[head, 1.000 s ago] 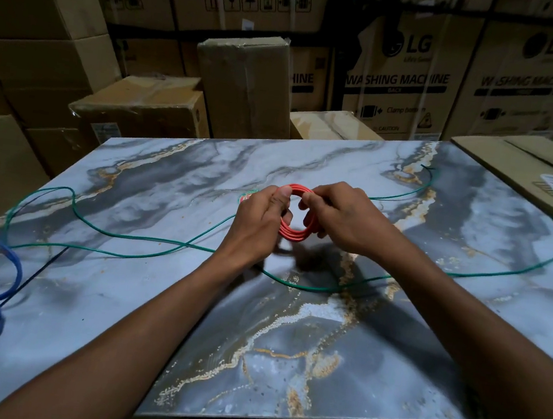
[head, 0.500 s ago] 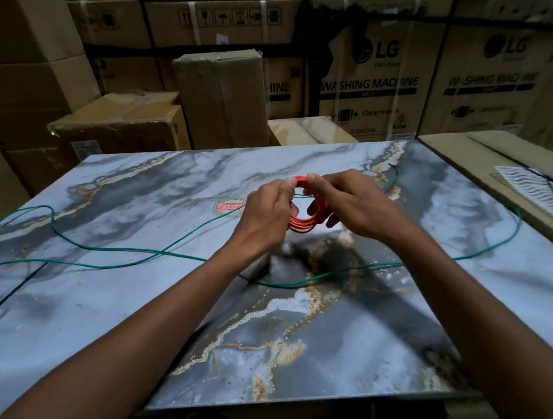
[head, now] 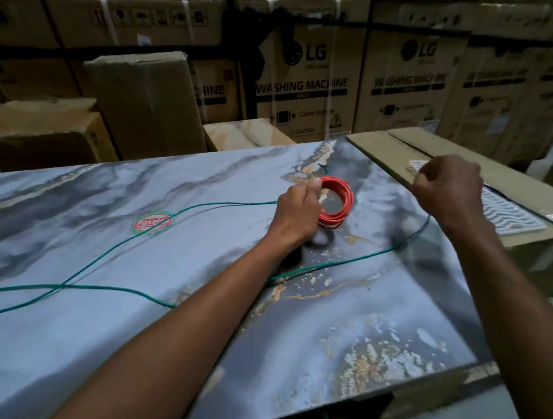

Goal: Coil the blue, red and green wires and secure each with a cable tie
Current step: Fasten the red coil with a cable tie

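Above the marble table (head: 80, 342), red coil (head: 340, 199) in left hand (head: 297, 210).

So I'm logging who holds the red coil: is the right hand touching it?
Apart. The head view shows the right hand raised beside the red coil, bare tabletop between them; only the left hand grips it.

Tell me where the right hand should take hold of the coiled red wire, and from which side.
Probably at the free right arc of the coiled red wire, coming from the right. The left hand already pinches the coil's left rim and holds it tilted above the marble-patterned tabletop, so the far arc stands clear. The right hand, fingers curled, is already on that side.
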### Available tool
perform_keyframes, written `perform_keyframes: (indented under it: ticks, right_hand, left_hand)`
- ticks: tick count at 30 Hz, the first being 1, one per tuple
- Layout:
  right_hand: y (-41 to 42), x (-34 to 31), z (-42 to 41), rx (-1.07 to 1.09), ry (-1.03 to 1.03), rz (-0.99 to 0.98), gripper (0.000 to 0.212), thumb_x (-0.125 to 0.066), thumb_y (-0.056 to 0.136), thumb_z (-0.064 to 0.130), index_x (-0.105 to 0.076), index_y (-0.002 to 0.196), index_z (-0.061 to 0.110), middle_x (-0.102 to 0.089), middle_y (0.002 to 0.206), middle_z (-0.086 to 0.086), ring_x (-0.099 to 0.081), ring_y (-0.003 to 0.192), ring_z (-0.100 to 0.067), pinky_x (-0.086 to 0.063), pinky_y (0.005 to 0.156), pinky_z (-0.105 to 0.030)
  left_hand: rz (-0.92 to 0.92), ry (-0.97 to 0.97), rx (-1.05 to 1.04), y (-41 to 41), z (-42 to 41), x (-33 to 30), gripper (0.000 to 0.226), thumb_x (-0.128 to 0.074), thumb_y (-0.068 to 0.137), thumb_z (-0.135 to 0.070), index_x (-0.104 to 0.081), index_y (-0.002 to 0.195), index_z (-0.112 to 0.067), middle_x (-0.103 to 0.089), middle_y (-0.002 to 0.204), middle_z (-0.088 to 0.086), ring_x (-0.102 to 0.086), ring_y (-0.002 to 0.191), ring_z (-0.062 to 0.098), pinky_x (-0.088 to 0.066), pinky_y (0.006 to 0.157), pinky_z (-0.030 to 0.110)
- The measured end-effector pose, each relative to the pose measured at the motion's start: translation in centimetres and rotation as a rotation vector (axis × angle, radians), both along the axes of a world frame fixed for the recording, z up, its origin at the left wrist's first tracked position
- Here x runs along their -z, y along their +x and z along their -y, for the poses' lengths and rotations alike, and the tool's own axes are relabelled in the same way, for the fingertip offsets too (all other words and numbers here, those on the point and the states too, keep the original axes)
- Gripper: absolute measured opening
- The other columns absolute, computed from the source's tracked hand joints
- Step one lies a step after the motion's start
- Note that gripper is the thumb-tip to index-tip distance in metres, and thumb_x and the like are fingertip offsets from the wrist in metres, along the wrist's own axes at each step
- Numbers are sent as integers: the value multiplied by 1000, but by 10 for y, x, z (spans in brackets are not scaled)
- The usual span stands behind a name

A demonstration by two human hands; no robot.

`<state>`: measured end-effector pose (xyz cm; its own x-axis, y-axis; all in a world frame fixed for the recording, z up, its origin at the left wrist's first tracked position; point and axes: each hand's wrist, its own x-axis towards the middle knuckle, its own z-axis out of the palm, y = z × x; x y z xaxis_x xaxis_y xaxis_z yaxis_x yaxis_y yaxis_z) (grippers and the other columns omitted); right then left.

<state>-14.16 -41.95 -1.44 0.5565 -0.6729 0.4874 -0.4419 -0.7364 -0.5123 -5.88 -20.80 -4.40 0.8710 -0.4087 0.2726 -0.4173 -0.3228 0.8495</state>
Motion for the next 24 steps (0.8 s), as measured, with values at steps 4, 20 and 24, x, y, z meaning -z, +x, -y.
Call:
perform_keyframes:
  ticks: [4,20,24]
  right_hand:
    - [-6,7,36,125,-26,-123,25,-66,79,8,-74,98,-6,-69,99,-33,-63,98,-49,-52,92,-44]
    - [-5,23,62,174,44,-172,20,-74,74,8,-77,94,4,-69,97,-27,-62,95,-47,-52,85,-37]
    - [-3,21,56,157,28,-118,20,-74,72,5,-78,92,8,-71,96,-25,-62,97,-44,-52,88,-37]
  left_hand:
    - [-7,26,40,-3,24,1,48,-34,107,-39,-60,83,-7,-66,91,15,-57,82,29,-36,69,36]
    - [62,-60,121,7,42,22,45,-37,107,-36,-55,71,-16,-59,64,-2,-52,58,15,-41,62,35]
    - [59,-61,126,7,42,21,44,-37,107,-37,-54,72,-16,-60,66,0,-52,59,15,-40,63,34]
